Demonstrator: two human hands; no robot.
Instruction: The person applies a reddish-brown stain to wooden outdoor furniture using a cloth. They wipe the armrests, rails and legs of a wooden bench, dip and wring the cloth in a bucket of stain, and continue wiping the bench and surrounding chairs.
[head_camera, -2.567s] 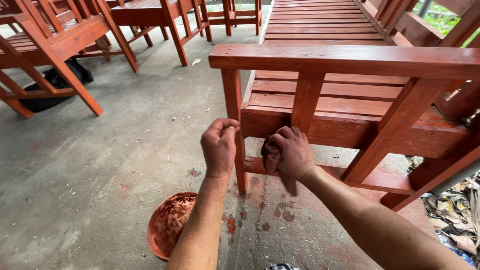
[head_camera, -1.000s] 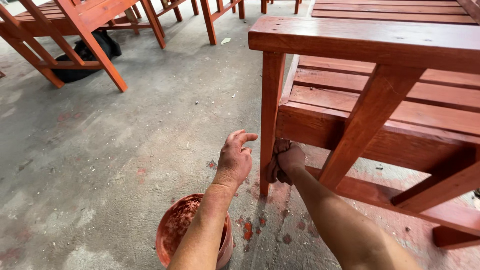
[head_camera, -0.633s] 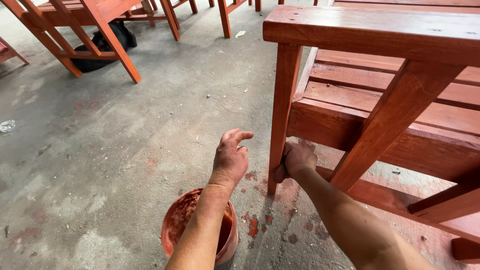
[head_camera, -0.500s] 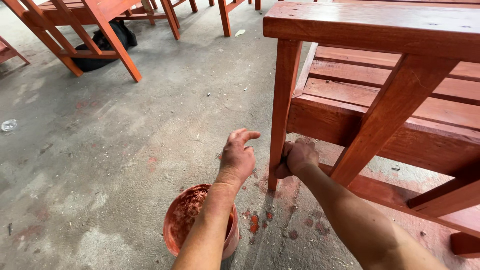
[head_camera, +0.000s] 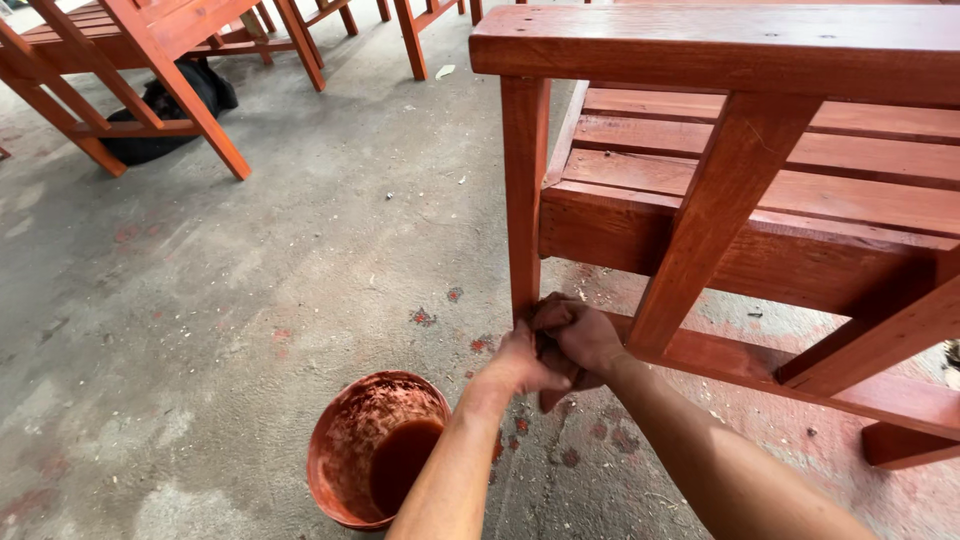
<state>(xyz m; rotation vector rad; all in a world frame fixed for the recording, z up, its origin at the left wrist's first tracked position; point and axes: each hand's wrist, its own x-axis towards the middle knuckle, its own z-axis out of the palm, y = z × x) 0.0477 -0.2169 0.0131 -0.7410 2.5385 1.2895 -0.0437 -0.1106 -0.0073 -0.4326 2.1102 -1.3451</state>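
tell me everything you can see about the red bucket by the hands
The bucket is small and round, reddish-orange, its inner wall crusted with dried stain. It stands upright and open on the concrete floor, with dark red-brown liquid pooled low inside. It sits just below and left of the left hand, whose forearm crosses above its right rim. Nothing visibly touches it; red drips spot the floor nearby.

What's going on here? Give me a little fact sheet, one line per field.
Setting: stained concrete floor, with red-brown wooden furniture around
Left hand: at the foot of the front leg of a red-brown wooden bench, against the right hand
Right hand: closed around a dark stained rag at that leg's base
Beside the left forearm: a stained bucket with red-brown liquid
Far left: wooden chairs and a dark bag
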